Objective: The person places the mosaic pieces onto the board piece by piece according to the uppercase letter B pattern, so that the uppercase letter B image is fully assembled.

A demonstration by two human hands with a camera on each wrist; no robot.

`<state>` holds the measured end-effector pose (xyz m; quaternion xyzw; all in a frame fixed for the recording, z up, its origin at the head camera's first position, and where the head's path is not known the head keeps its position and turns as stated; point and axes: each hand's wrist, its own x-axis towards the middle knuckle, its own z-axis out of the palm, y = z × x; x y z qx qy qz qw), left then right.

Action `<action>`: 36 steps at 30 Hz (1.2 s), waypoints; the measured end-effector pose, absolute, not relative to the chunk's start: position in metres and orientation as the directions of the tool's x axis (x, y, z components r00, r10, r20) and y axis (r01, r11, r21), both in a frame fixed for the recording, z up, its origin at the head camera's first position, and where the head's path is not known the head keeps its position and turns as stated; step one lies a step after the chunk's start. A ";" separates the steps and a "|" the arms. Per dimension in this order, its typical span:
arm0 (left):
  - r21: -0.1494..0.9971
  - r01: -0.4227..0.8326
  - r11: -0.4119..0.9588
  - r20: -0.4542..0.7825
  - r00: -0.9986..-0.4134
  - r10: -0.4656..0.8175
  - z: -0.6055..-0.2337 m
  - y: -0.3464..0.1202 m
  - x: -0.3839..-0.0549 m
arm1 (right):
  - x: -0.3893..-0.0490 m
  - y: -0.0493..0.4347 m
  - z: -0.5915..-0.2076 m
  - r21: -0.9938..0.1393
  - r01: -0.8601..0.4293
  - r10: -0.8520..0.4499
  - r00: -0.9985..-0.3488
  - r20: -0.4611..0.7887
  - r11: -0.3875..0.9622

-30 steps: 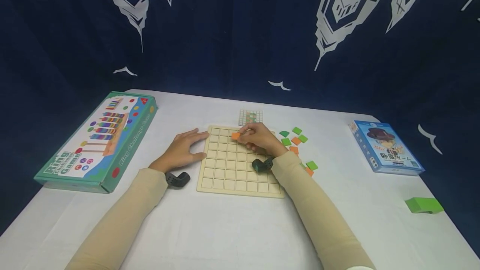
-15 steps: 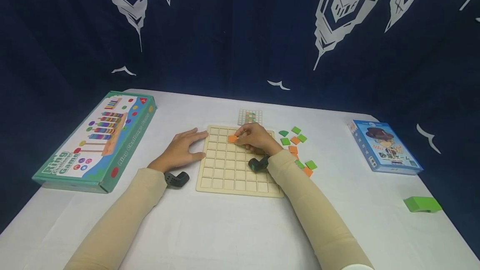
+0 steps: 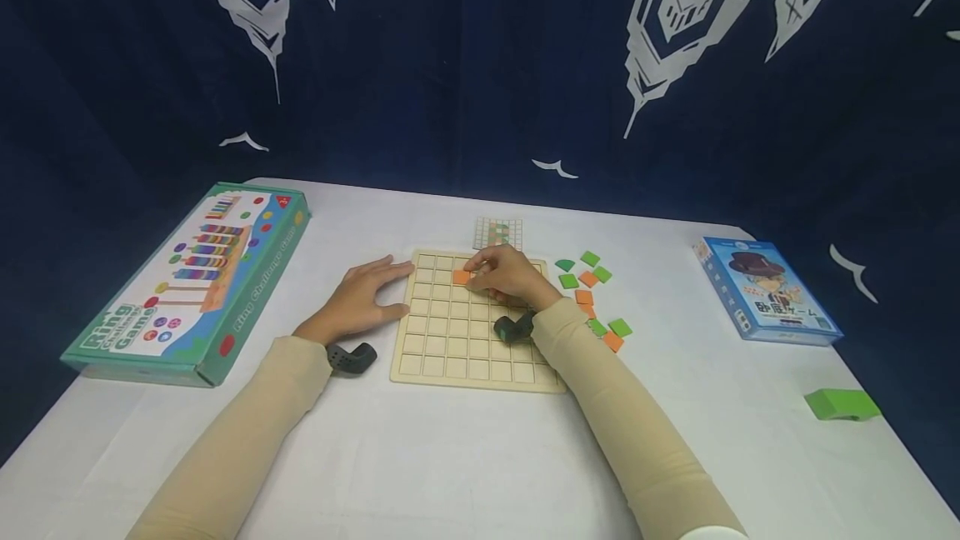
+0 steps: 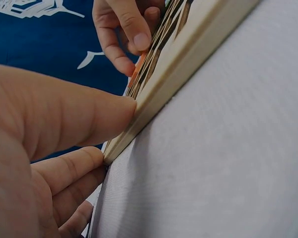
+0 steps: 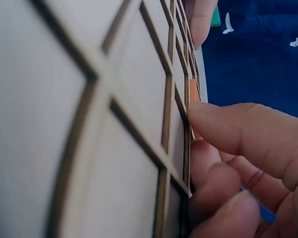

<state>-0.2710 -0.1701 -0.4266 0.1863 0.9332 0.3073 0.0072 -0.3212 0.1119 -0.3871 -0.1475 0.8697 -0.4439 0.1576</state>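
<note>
A square wooden grid board (image 3: 446, 348) lies on the white table. My right hand (image 3: 506, 275) is over its far part, thumb and fingers pinching a small orange square tile (image 3: 461, 277). The tile lies at a cell in the second row from the far edge. In the right wrist view, the thumb presses against the near end of the orange tile (image 5: 192, 91). My left hand (image 3: 358, 300) rests at the board's left side with fingers extended, and in the left wrist view its thumb and fingertips touch the wooden rim (image 4: 154, 101).
Right of the board lie loose green tiles (image 3: 620, 327), orange tiles (image 3: 584, 297) and a dark green rounded piece (image 3: 565, 264). A pattern card (image 3: 498, 233) sits beyond it. A large game box (image 3: 195, 273) is left; a blue box (image 3: 768, 290) and green block (image 3: 842, 404) are right.
My right hand has moved slightly left and lowered the orange tile to the grid, where it now lies flatter. My left hand has stayed at the board's edge.
</note>
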 end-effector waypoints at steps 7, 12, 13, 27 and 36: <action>0.577 0.346 0.739 0.104 -0.929 0.354 -0.427 -0.171 -0.271 | -0.319 0.119 -0.385 -0.883 -0.085 -0.444 -0.884 -0.147 0.461; 0.579 0.349 0.737 0.104 -0.928 0.358 -0.427 -0.171 -0.271 | -0.319 0.130 -0.384 -0.931 -0.028 -0.462 -0.874 -0.154 0.365; 0.580 0.351 0.735 0.105 -0.927 0.360 -0.427 -0.171 -0.271 | -0.319 0.132 -0.385 -0.937 -0.022 -0.466 -0.872 -0.153 0.349; 0.581 0.360 0.730 0.110 -0.923 0.368 -0.428 -0.171 -0.273 | -0.302 0.184 -0.372 -0.963 0.028 -0.459 -0.875 -0.154 0.269; 0.585 0.354 0.730 0.108 -0.926 0.363 -0.427 -0.171 -0.272 | -0.291 0.228 -0.377 -0.963 0.028 -0.432 -0.890 -0.147 0.269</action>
